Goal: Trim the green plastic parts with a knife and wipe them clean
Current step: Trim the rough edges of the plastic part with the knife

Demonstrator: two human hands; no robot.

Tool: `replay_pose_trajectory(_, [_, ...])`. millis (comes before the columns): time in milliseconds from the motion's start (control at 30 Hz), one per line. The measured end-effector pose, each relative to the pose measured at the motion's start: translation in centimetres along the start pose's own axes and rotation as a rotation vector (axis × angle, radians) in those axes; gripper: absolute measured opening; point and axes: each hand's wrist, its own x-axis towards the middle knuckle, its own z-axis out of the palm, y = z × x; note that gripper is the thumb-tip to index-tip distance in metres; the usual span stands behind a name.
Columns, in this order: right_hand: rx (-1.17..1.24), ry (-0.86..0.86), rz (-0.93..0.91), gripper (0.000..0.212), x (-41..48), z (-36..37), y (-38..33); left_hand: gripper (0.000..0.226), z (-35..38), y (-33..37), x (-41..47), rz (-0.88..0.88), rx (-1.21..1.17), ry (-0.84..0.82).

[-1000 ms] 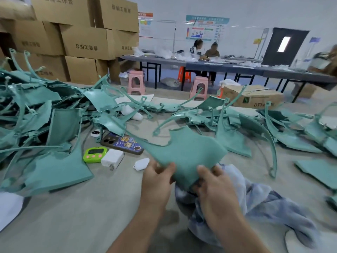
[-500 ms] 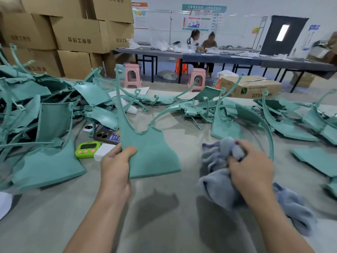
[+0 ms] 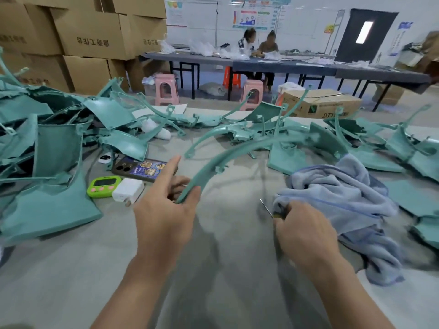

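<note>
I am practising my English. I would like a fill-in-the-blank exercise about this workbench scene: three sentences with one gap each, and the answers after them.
1. The left hand grips one end of a long curved plastic part of ____ colour.
2. The right hand holds a ____ with a thin blade, beside the blue-grey cloth.
3. Far behind, ____ people sit at a long dark table.
Missing words: green; knife; two.

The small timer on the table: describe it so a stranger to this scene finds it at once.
Start at the heap of green plastic parts on the left of the table. Beside its near edge lies the timer, next to a white charger and a phone. It alone is lime green with pink buttons.
</note>
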Motion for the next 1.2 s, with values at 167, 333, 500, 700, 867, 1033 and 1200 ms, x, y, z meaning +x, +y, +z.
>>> replay_pose_trajectory(167, [-0.03,-0.131,0.049,0.013,0.5,-0.5,0.2,0.071,1.6,-0.2,-1.1,-0.054,-0.226,-0.047])
replay_pose_trajectory(333, [-0.09,-0.279,0.011,0.015,0.9,-0.9,0.9,0.062,1.8,-1.0,-0.1,-0.129,-0.501,-0.001])
replay_pose_trajectory(500, [0.005,-0.113,-0.093,0.016,0.6,0.0,1.8,0.034,2.2,-2.1,0.3,-0.235,-0.29,0.028])
replay_pose_trajectory(700, [0.537,-0.072,-0.153,0.02,0.8,0.6,0.7,0.023,2.4,-2.7,-0.1,-0.166,-0.051,-0.123])
replay_pose_trajectory(867, [0.984,0.062,-0.196,0.016,0.0,0.5,-1.0,0.033,1.8,-2.3,-1.1,0.127,0.147,-0.139])
replay_pose_trajectory(1033, [0.933,-0.053,-0.211,0.012,-1.1,2.0,-2.4,0.06,2.4,-2.9,-1.2,0.07,0.32,-0.37])
replay_pose_trajectory(1200, [0.939,-0.113,-0.147,0.014,-1.0,2.9,-2.5,0.048,2.8,-3.4,-1.0,0.056,0.335,-0.428])
